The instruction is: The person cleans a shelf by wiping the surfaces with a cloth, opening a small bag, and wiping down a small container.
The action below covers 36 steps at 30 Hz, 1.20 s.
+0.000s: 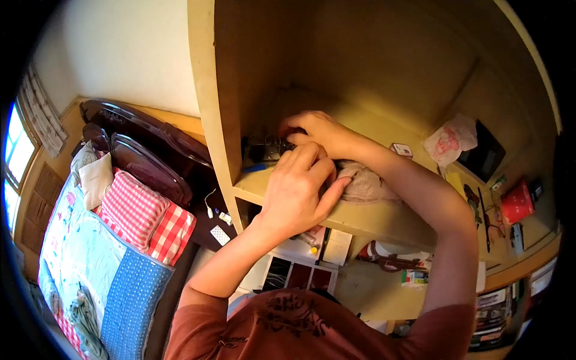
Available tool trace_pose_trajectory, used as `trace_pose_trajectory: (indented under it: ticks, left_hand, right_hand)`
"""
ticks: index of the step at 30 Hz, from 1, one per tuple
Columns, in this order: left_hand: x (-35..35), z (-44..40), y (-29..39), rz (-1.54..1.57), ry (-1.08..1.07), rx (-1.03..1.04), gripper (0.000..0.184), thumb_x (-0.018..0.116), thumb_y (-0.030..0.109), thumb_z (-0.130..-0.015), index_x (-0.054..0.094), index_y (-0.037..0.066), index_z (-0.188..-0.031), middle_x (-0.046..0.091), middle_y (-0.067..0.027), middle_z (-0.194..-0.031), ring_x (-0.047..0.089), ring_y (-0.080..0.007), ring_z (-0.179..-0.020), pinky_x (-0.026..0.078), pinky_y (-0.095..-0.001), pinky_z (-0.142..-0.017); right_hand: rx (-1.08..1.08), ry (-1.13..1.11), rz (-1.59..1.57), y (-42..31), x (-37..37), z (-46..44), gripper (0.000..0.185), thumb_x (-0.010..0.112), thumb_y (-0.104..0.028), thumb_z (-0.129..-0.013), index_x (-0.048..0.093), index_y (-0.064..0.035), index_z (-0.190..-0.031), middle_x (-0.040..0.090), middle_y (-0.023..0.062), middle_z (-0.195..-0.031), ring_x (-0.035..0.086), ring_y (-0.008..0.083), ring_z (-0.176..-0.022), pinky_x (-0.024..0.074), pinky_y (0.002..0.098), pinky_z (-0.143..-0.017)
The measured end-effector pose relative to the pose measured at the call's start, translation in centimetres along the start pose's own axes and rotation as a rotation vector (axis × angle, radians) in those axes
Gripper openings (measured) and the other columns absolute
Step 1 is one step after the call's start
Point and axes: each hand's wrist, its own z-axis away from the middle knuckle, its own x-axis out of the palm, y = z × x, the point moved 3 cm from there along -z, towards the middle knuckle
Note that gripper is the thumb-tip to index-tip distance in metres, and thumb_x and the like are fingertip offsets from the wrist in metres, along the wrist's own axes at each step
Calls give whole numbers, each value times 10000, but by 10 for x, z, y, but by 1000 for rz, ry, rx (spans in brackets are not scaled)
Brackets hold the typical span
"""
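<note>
My left hand (300, 186) is over the front edge of the shelf (393, 217), its fingers bent and its thumb apart. The thumb tip is beside a crumpled grey-beige cloth (367, 185), which lies partly under my right forearm. Deeper in, my right hand (321, 133) reaches across to the left with its fingers curled down; what they hold, if anything, is hidden. Close to its fingertips is a cluster of small dark and clear items (264, 146), too dim to name. A blue strip-like object (255, 168) lies in front of them.
On the shelf's right stand a small white box (401, 149), a pink-printed bag (451, 141), a black flat panel (483, 153), glasses (495, 221) and a red cup (517, 202). An upright cabinet side (207, 90) borders the left. Beyond it is a bed (114, 246).
</note>
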Motion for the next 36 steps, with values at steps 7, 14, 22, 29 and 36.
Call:
trace_pose_trajectory:
  ticks: [7,14,22,29,36]
  left_hand:
    - [3,-2,0,-126,-37,6,217,770,210,-856,651,29,-844,587,-134,-914,564,-335,-874,431,-424,-769]
    - [5,-2,3,-155,-39,45,197,759,183,-864,650,19,-865,591,-136,-912,568,-346,-860,436,-437,-757]
    - [8,0,2,-180,-34,49,170,748,153,-864,649,15,-872,595,-141,-918,571,-347,-859,446,-441,-756]
    - [7,-1,2,-184,-52,34,146,734,136,-868,648,19,-871,601,-141,-906,581,-343,-858,449,-443,-759]
    - [5,0,0,-161,-53,40,155,750,159,-860,669,28,-850,599,-126,-871,580,-328,-827,446,-430,-733]
  right_hand:
    - [-56,143,34,-13,-63,78,240,705,-176,-868,729,-37,-1063,682,177,-1016,663,345,-1026,515,436,-943]
    - [-230,54,138,-20,-29,149,460,802,-261,-819,668,-74,-1217,664,122,-1151,562,328,-1219,454,423,-1032]
    - [1,496,374,-11,-83,127,269,607,-132,-928,661,-66,-1182,662,191,-1116,642,407,-1074,511,479,-935]
    - [202,534,277,81,-82,-21,375,606,-94,-918,649,-61,-1289,673,186,-1277,593,400,-1240,482,457,-1043]
    - [98,387,869,140,-15,-103,363,540,-123,-945,694,-126,-1274,598,204,-1378,515,414,-1321,428,537,-1115]
